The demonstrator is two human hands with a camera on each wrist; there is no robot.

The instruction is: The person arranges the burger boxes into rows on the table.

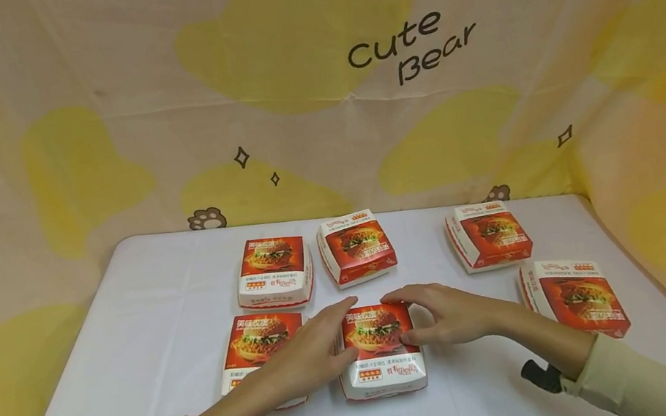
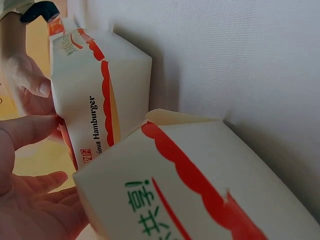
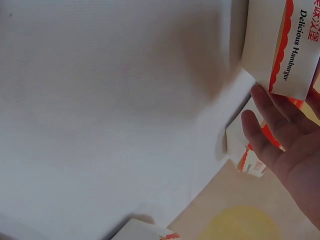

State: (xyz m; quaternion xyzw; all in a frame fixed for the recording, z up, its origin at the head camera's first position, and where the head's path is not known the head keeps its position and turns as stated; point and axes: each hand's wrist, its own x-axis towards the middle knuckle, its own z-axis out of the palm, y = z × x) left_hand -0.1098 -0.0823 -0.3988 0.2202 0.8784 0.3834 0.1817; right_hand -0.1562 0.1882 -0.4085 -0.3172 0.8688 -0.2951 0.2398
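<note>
A red and white hamburger box lies flat on the white table, burger picture up, with a hand at either side. My left hand is at its left side, thumb at the left edge and fingers reaching toward the far corner. In the left wrist view, the fingers of that hand are spread and loose beside the box. My right hand is at the right side, its thumb over the top edge and a fingertip by the far corner. The right wrist view shows its fingers extended along the box.
A second box lies under the left forearm, partly covered. Two more, a left one and a right one, stand behind. At the right are a far box and a near box beside the right forearm. A patterned curtain hangs behind the table.
</note>
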